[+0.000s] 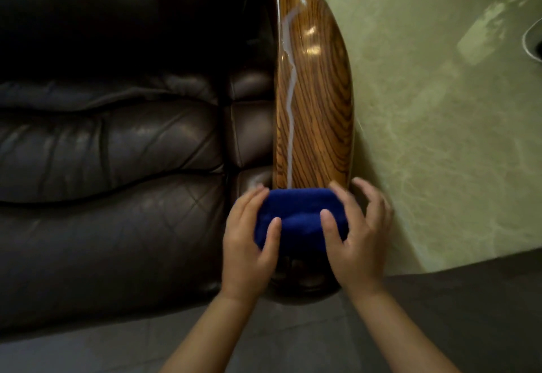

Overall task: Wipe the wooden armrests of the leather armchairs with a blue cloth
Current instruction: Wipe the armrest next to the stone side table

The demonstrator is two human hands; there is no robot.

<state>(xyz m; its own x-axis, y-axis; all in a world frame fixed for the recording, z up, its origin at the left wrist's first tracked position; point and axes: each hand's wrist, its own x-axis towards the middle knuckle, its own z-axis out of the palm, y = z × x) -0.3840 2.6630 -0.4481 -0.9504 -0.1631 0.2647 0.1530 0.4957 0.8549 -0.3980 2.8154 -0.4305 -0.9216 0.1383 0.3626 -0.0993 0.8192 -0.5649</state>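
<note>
Glossy striped wood armrest (315, 94); fuzzy matt blue cloth (299, 217); creased shiny leather armchair (117, 167).

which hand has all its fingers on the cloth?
The left hand: fingers and thumb all lie on the blue cloth. The right hand has thumb and index on it, its other fingers splayed off over the green tabletop.

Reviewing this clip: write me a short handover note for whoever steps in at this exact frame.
Left hand and right hand both press the blue cloth onto the near end of the wooden armrest. Leather armchair lies to its left, a pale green table to its right. Done: cloth placed. Left: the armrest's length ahead of the cloth, then the other armrests, which are out of view.
</note>
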